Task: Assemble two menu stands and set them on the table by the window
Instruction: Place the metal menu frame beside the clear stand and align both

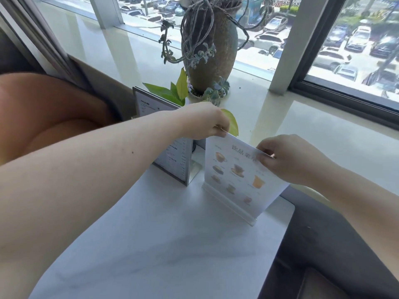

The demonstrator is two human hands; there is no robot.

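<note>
- Head view, hands: the left hand [205, 121] pinches the top left corner of the drinks menu sheet [235, 175] between thumb and fingertips, and the right hand [295, 160] pinches the top right corner, so both are grasping the same sheet.
- Head view, second stand: the sheet stands upright in a clear stand [231, 203] near the far right corner of the white table [164, 244]; its lower edge sits at or in the base slot, though whether it is fully seated cannot be told.
- Head view, first stand: a metal-framed menu stand [172, 160] already stands upright near the table's far edge, just left of the clear one, with a printed card in it.
- Head view, progress: I judge the task close to done. One stand looks assembled and placed by the window; the other is on the table with its sheet being settled, leaving only seating and letting go.
- Head view, surroundings: beyond the far edge, a tall vase [211, 50] with trailing stems stands on the windowsill [302, 130], with green leaves [172, 91] at its foot.
- Head view, hard to see: the left hand and forearm cover the middle of the framed stand; its print is too small to read. The right hand hides part of the sheet's heading, and the clear panels are hard to tell from the paper.
</note>
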